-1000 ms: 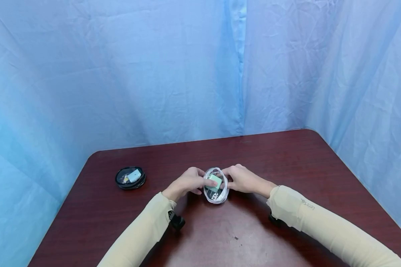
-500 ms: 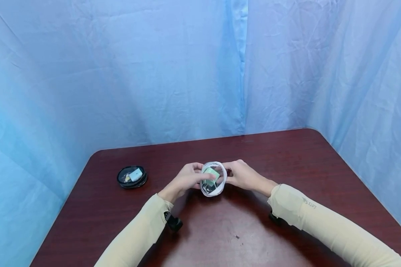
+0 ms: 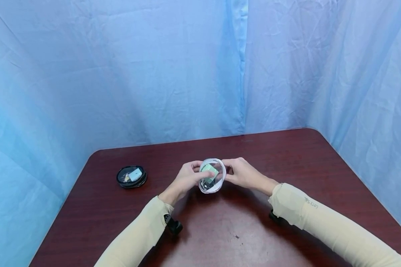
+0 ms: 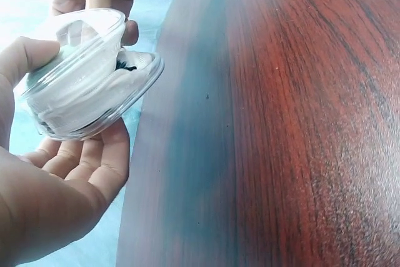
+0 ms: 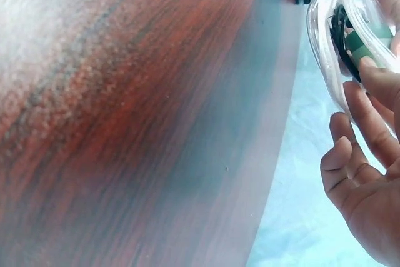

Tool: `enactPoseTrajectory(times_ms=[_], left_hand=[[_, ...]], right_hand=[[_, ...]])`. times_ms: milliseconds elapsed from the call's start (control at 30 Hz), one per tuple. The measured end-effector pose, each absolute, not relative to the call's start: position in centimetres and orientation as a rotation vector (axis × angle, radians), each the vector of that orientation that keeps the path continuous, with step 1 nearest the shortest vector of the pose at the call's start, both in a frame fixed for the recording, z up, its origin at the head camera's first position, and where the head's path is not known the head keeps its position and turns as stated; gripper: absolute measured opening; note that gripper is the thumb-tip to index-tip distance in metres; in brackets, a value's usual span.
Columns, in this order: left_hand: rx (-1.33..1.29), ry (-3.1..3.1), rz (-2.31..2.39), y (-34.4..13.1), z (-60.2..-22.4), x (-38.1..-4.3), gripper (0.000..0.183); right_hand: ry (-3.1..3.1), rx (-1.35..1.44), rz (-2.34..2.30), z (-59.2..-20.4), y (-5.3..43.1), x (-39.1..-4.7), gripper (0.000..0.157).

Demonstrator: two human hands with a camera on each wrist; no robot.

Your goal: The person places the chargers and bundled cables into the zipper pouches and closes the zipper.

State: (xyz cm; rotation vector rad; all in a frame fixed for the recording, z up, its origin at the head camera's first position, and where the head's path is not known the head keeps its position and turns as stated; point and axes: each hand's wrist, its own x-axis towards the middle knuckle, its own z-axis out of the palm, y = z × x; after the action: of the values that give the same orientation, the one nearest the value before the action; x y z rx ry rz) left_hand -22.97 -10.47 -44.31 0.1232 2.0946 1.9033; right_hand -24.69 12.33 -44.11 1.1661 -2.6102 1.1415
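A small round clear pouch [image 3: 212, 188] with a white edge is held up over the table between both hands. Through its see-through face show a light green square item [image 3: 209, 171] and something black. My left hand [image 3: 188, 177] grips the pouch from the left, thumb across the clear face and fingers underneath. On the opposite side, my right hand [image 3: 242, 173] pinches the rim between thumb and fingers. The left wrist view shows the pouch's side [image 4: 94, 95] parted near the right hand, with a dark bit inside the gap. A black cord-like strip [image 5: 340, 39] appears within it in the right wrist view.
A similar round pouch with black edging [image 3: 131, 177] lies on the left of the dark red wooden table [image 3: 280, 155], pale items visible inside. Light blue curtains [image 3: 173, 74] hang behind and at both sides of the table. Small dark marks dot the tabletop near the front.
Both hands have raised the white-edged pouch slightly, moving it a little away and left. Its clear face has tilted more toward the head camera. The black-edged pouch stays in place.
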Motion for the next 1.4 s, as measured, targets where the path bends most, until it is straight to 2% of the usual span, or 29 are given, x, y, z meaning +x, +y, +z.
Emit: enactPoseTrajectory(times_ms=[700, 800, 933, 1067, 1200, 1400], left_hand=[[0.66, 2.629, 1.723, -11.4, -43.4, -22.6, 0.041], [0.852, 2.907, 1.454, -11.9, -43.0, -22.8, 0.043], [1.103, 3.303, 0.829, -12.6, -42.4, -23.1, 0.045], [1.193, 3.419, 0.448, -12.9, -41.9, -23.0, 0.045], [1.222, 3.408, 0.425, -12.6, -42.0, -22.7, 0.044], [1.215, 3.336, 0.631, -12.2, -42.4, -22.4, 0.046]], right_hand=[[-2.581, 1.176, 1.287, -43.0, 13.0, -24.8, 0.025], [-2.551, 1.138, 1.335, -42.7, 13.2, -24.8, 0.022], [-2.555, 1.059, 1.386, -42.1, 13.2, -24.6, 0.017], [-2.579, 1.067, 1.357, -41.8, 12.5, -24.3, 0.016], [-2.583, 1.086, 1.32, -41.9, 11.5, -24.1, 0.017], [-2.542, 1.114, 1.297, -42.4, 10.6, -24.0, 0.018]])
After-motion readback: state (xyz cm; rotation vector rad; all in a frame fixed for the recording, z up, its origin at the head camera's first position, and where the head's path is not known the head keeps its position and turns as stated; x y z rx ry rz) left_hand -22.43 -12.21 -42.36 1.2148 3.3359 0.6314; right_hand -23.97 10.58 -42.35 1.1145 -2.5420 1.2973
